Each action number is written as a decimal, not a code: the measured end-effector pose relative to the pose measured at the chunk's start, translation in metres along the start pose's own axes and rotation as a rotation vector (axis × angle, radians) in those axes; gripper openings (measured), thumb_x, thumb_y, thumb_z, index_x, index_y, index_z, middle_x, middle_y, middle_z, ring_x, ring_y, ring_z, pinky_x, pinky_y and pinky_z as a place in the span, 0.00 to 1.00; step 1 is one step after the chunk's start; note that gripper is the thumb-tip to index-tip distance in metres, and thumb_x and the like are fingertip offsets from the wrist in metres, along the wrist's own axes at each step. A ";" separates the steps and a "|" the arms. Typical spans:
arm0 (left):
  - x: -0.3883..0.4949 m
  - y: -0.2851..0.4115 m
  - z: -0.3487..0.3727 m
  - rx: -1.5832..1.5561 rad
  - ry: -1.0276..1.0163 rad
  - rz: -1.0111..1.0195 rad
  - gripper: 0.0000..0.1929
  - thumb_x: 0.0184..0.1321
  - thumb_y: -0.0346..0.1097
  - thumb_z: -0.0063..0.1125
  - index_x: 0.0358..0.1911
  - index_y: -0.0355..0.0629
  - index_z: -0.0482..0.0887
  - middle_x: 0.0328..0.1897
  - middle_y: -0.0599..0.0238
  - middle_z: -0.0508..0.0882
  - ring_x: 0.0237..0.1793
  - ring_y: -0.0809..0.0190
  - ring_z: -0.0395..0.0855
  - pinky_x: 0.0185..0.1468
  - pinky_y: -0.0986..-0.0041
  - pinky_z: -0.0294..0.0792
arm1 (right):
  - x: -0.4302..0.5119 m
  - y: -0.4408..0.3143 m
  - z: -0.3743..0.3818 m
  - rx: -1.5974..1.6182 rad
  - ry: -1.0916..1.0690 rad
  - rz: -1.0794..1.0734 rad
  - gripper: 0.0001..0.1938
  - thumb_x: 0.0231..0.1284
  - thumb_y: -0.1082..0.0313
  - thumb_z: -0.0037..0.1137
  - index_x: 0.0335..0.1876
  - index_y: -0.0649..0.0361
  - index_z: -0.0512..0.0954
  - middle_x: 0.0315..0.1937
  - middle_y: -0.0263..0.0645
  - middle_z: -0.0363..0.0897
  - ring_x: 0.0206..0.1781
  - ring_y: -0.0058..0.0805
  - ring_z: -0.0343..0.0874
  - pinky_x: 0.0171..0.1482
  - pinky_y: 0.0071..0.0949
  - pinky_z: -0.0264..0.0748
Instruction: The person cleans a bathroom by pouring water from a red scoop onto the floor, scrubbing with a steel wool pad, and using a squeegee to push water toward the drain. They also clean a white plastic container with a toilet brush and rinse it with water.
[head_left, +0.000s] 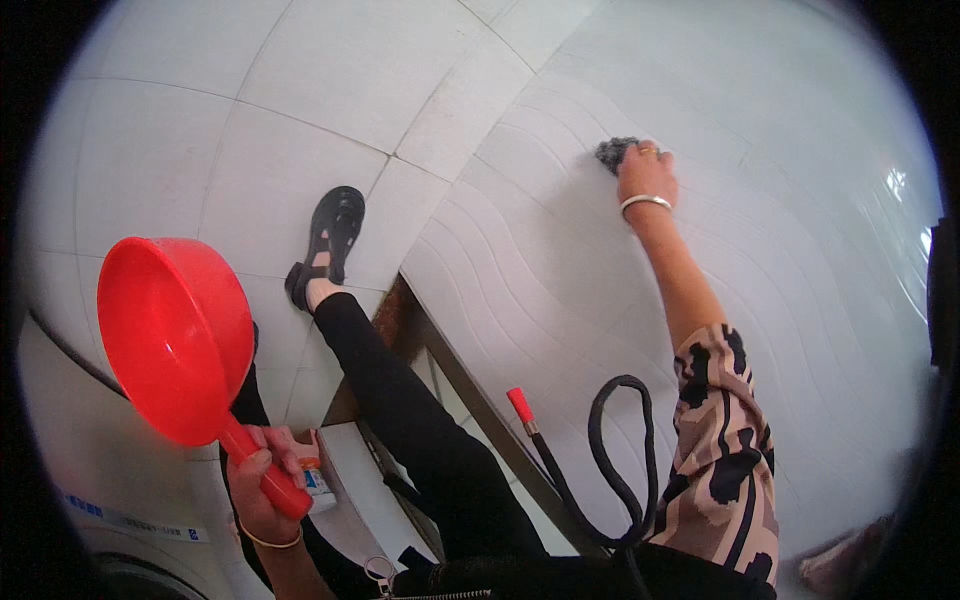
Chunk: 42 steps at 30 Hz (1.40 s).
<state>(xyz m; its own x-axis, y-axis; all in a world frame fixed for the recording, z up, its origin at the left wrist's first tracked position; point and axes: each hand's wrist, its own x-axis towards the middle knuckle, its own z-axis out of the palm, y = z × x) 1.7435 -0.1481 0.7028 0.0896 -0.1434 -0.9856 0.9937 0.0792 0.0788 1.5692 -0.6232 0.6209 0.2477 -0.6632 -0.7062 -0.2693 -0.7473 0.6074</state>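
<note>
My left hand grips the handle of a red plastic water dipper at the lower left. The dipper's round bowl tilts so that I see its inside, and no water shows in it. Over on the upper right, my right hand is closed around a dark grey scouring pad, which looks like steel wool. The pad appears to lie against a white tiled wall with raised wavy lines. Part of the pad is hidden by my fingers.
Pale floor tiles stretch across the upper left, where my black shoe stands. A washing machine and a white bottle with an orange cap are at lower left. A black drawstring with a red tip hangs before me.
</note>
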 end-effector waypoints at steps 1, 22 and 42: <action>0.000 -0.002 -0.002 -0.034 -0.040 0.026 0.11 0.46 0.36 0.55 0.31 0.41 0.68 0.29 0.60 0.75 0.21 0.69 0.73 0.23 0.80 0.70 | -0.022 -0.011 -0.002 0.029 -0.038 0.032 0.12 0.61 0.64 0.42 0.45 0.61 0.71 0.43 0.47 0.74 0.49 0.40 0.73 0.41 0.39 0.76; 0.017 -0.067 0.044 -0.025 -0.116 0.071 0.07 0.53 0.31 0.51 0.33 0.42 0.68 0.31 0.61 0.76 0.21 0.67 0.74 0.21 0.79 0.68 | 0.011 0.196 -0.064 -0.180 0.363 0.253 0.12 0.62 0.63 0.42 0.43 0.63 0.71 0.40 0.51 0.75 0.42 0.41 0.76 0.40 0.37 0.75; -0.022 -0.106 0.251 -0.048 -0.190 0.086 0.06 0.52 0.28 0.51 0.33 0.41 0.70 0.30 0.58 0.77 0.21 0.65 0.76 0.23 0.78 0.71 | 0.042 0.138 0.047 -0.311 0.102 -0.229 0.19 0.62 0.63 0.42 0.55 0.65 0.72 0.61 0.49 0.65 0.65 0.53 0.59 0.59 0.60 0.55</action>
<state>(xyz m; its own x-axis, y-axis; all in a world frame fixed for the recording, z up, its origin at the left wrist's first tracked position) 1.6528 -0.4013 0.7535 0.1894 -0.3173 -0.9292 0.9780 0.1453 0.1498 1.4989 -0.7523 0.6582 0.3636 -0.4672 -0.8059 0.0941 -0.8423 0.5307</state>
